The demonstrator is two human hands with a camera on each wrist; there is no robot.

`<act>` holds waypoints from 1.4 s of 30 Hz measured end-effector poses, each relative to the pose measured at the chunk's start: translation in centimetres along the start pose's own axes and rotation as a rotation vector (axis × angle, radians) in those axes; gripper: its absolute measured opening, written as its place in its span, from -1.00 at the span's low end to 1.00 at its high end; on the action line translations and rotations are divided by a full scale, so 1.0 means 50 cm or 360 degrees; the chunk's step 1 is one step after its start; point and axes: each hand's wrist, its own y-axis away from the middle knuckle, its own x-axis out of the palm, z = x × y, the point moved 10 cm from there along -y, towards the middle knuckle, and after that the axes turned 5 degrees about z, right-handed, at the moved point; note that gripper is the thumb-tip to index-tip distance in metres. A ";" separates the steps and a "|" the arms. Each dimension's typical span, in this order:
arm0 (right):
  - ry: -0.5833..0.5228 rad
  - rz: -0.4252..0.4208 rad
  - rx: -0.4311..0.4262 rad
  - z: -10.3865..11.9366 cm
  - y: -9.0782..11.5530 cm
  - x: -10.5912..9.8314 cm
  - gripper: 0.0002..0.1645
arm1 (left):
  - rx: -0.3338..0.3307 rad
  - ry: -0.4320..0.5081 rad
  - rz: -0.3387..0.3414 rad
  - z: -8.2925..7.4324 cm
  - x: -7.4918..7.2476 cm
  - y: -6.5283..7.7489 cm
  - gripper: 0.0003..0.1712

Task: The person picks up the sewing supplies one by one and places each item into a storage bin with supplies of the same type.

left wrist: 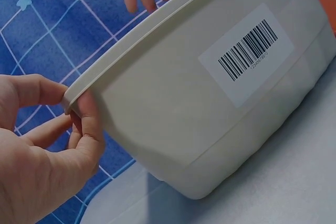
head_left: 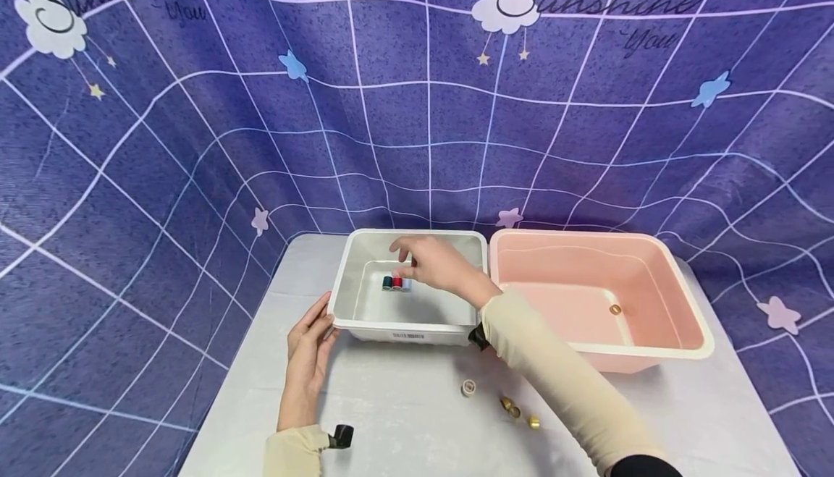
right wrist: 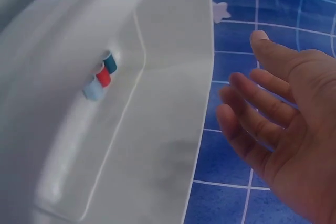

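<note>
My left hand (head_left: 309, 350) is at the left front corner of a pale grey plastic bin (head_left: 409, 328). In the left wrist view, the thumb and fingers of that hand (left wrist: 50, 169) pinch the bin's rim (left wrist: 126, 45). Above the bin's inside hovers my right hand (head_left: 438, 261), its fingers loosely bent and nothing in them. On the bin floor lie three small thread spools in a row: dark green (right wrist: 109, 62), red (right wrist: 103, 75) and light blue (right wrist: 94, 89). In the right wrist view, the right hand (right wrist: 294, 124) stays apart from them.
A pink bin (head_left: 599, 350) adjoins on the right, with a small gold ring-like piece (head_left: 615, 310) inside. On the table before the bins lie a small white round piece (head_left: 468, 388) and several gold pieces (head_left: 534, 422). A patterned blue curtain (head_left: 417, 115) hangs behind.
</note>
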 end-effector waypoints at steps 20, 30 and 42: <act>-0.0461 -0.0352 0.0039 -0.010 0.119 -0.002 -0.53 | 0.0004 -0.0034 -0.0005 0.001 -0.001 0.001 -0.39; -0.0710 -0.0523 0.0005 -0.018 0.172 0.009 -0.59 | -0.0014 -0.0007 -0.0023 0.004 -0.006 -0.002 -0.39; -0.0974 -0.0495 -0.0083 -0.006 0.218 0.033 -0.55 | -0.0002 0.0012 0.0004 0.002 -0.002 -0.006 -0.38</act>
